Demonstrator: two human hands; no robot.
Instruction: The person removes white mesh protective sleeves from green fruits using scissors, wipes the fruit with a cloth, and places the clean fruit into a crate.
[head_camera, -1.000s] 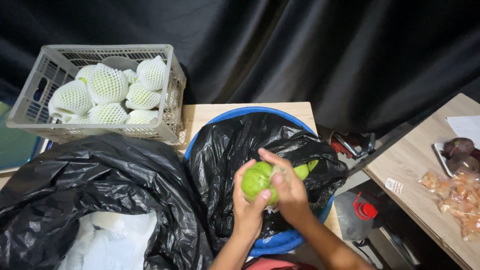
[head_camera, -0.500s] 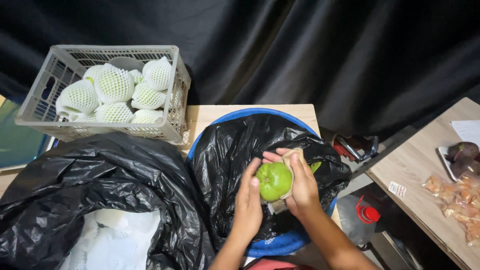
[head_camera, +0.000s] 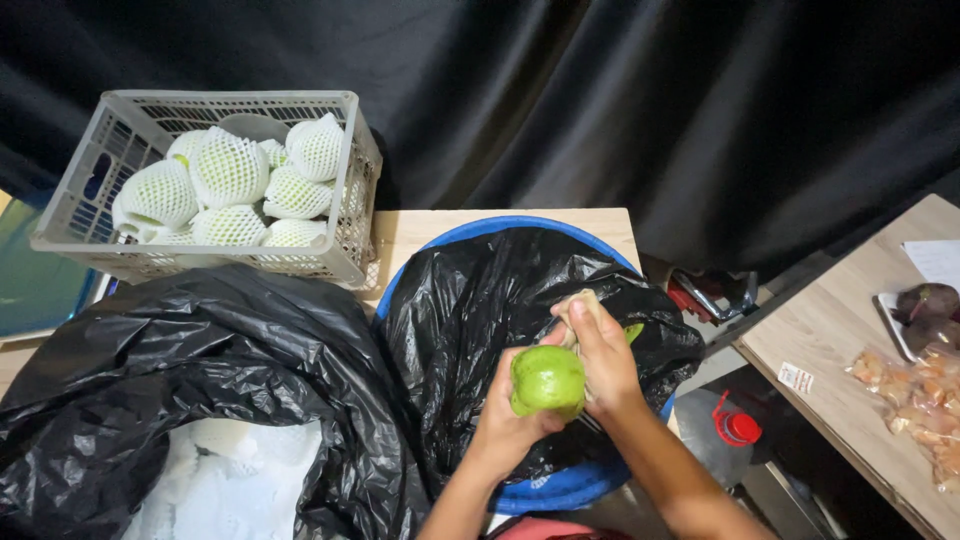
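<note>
Both hands clamped on green guava (head_camera: 547, 380), left hand (head_camera: 510, 425) underneath, right hand (head_camera: 600, 355) perhaps gripping cloth, above black-lined blue tub (head_camera: 560, 490)

A light wooden table (head_camera: 420, 232) carries a grey plastic crate (head_camera: 352, 205) at its back left, a blue tub (head_camera: 560, 490) lined with a black bag (head_camera: 470, 310) at the right, and a big black bag (head_camera: 200, 370) in front. 1 side table (head_camera: 850, 350) stands right, holding a packet (head_camera: 915, 395).
</note>
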